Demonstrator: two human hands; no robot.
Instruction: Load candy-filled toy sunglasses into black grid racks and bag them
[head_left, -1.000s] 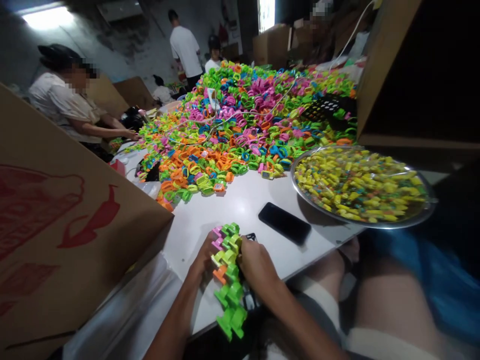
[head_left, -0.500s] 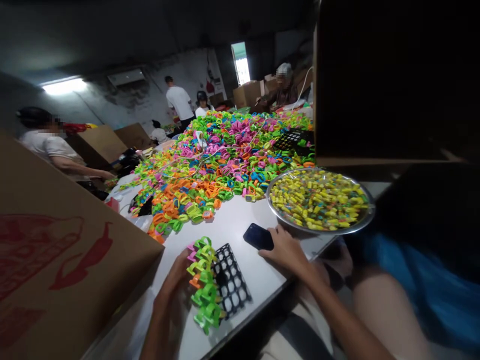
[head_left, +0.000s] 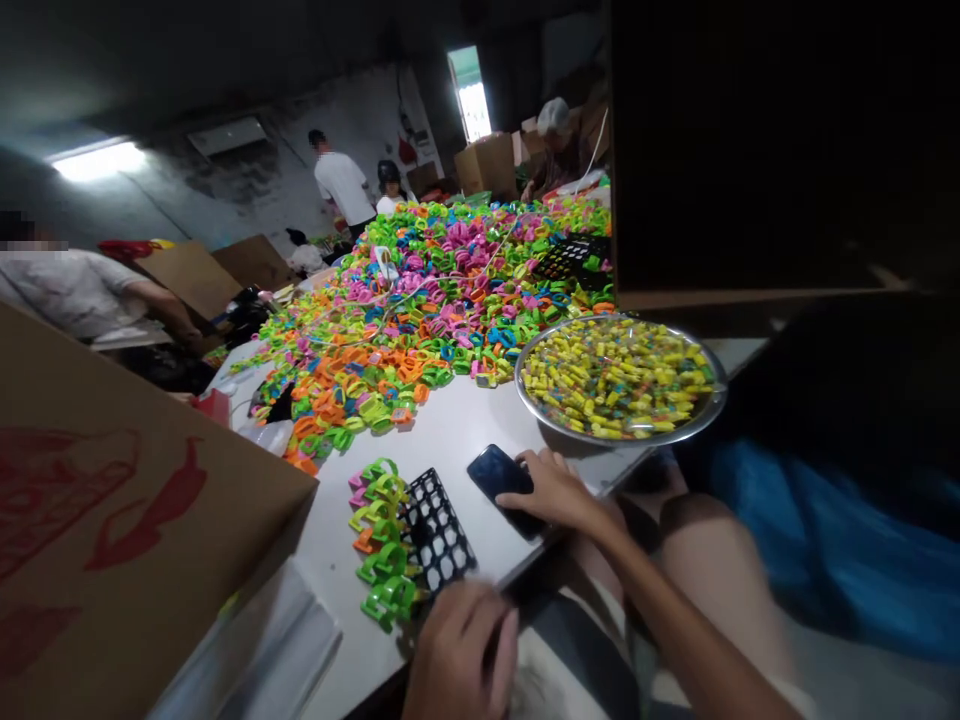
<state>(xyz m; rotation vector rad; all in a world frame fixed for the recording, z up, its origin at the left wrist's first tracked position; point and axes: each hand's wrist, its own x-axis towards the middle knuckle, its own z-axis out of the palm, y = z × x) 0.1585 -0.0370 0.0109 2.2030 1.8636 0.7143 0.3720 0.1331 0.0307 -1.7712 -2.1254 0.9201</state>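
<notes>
My right hand (head_left: 559, 490) grips a dark smartphone (head_left: 499, 478) lying on the white table, thumb on one side and fingers on the other. My left hand (head_left: 463, 640) is over the table's near edge, slightly blurred. Its fingers are loosely bent, the thumb is apart, and nothing shows between them. Just beyond it lies a black plastic tray (head_left: 442, 525) with rows of holes. Along the tray's left side stand several toy wristwatches (head_left: 386, 545) in green, yellow, orange and pink.
A large heap of colourful toy watches (head_left: 450, 290) covers the far table. A metal bowl (head_left: 716, 405) of yellow wrapped pieces stands at right. A cardboard box (head_left: 150, 500) blocks the left, and a dark box (head_left: 750, 150) the upper right. Several people are in the background.
My left hand has left the row of toy watches and moved right and toward me. The smartphone has turned, its near end now closer to the table edge. The view has shifted slightly.
</notes>
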